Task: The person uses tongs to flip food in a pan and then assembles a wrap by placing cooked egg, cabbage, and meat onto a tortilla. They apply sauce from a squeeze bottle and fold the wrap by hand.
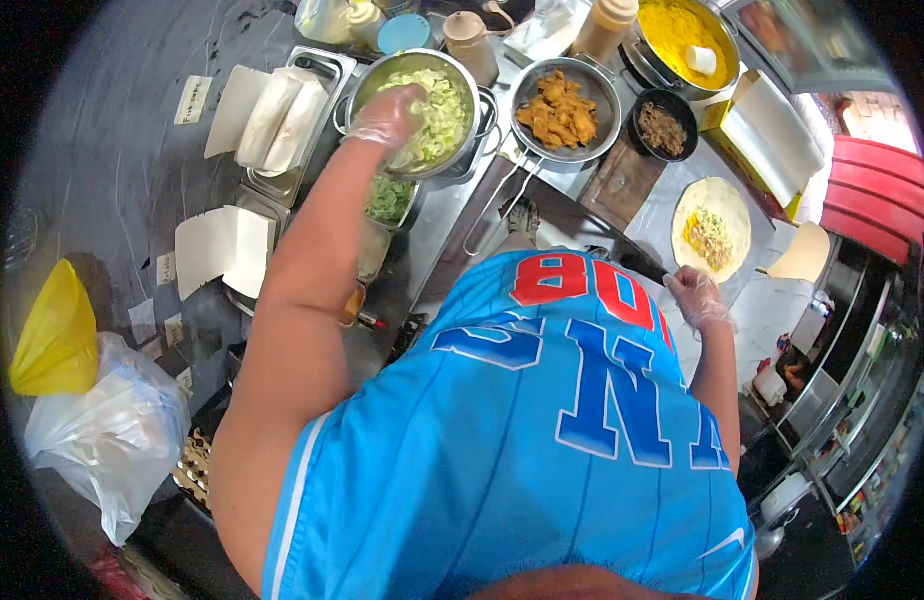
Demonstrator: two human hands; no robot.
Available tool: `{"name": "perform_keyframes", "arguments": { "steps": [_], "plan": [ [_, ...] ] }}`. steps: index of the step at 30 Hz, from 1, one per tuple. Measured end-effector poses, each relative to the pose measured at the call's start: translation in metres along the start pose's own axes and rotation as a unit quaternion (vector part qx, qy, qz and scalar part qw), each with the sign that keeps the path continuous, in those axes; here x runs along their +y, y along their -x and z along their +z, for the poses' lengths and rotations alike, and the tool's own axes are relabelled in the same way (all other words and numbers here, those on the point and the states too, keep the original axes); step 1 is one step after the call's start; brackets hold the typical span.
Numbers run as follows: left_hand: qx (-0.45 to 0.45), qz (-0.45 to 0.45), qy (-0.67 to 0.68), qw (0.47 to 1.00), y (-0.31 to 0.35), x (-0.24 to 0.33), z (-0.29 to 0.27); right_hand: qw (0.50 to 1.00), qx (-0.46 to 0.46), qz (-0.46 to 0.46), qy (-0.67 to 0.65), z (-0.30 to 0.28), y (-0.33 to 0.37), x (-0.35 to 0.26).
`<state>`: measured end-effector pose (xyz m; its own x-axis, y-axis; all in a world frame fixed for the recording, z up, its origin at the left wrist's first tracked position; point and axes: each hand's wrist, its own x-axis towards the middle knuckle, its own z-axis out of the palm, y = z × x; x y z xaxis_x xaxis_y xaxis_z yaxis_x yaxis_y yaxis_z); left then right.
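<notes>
My left hand (390,112), in a clear plastic glove, reaches into a steel bowl (471,85) of chopped pale-green lettuce (437,105). Its fingers are smeared and partly hidden, so their grip does not show. At the counter's near edge, my gloved right hand (696,296) has its fingers curled together; whether anything is in them is hidden. Just beyond it a round flatbread (727,203) lies flat, topped in the middle with yellow sauce, meat and green bits (712,240).
A strainer of orange-brown fried pieces (557,110), a black bowl of meat (663,130) and a pot of yellow food (682,40) stand at the back. Squeeze bottles (607,28) are behind. Left are steel trays with wrappers (282,120), shredded greens (389,198) and plastic bags (112,420).
</notes>
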<state>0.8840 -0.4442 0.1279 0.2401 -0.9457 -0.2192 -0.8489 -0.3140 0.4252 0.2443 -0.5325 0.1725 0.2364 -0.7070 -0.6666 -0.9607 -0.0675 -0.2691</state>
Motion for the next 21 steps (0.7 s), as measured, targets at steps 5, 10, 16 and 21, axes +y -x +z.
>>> {"name": "perform_keyframes", "arguments": {
  "steps": [5, 10, 16, 21],
  "plan": [
    [-0.023, -0.035, 0.096, 0.994, 0.010, 0.003, -0.045, 1.000, 0.004, 0.004, -0.012, 0.009, 0.000, 0.018],
    [-0.107, -0.077, 0.036, 0.991, 0.009, 0.003, -0.060, 1.000, 0.008, -0.009, -0.004, 0.013, -0.005, 0.021],
    [-0.041, 0.057, -0.082, 0.994, 0.008, 0.003, -0.023, 1.000, -0.015, 0.009, -0.008, 0.003, -0.007, 0.004],
    [-0.040, 0.032, -0.196, 0.979, -0.004, 0.023, 0.004, 0.999, -0.037, 0.035, -0.018, -0.001, -0.006, -0.010]
  ]
}}
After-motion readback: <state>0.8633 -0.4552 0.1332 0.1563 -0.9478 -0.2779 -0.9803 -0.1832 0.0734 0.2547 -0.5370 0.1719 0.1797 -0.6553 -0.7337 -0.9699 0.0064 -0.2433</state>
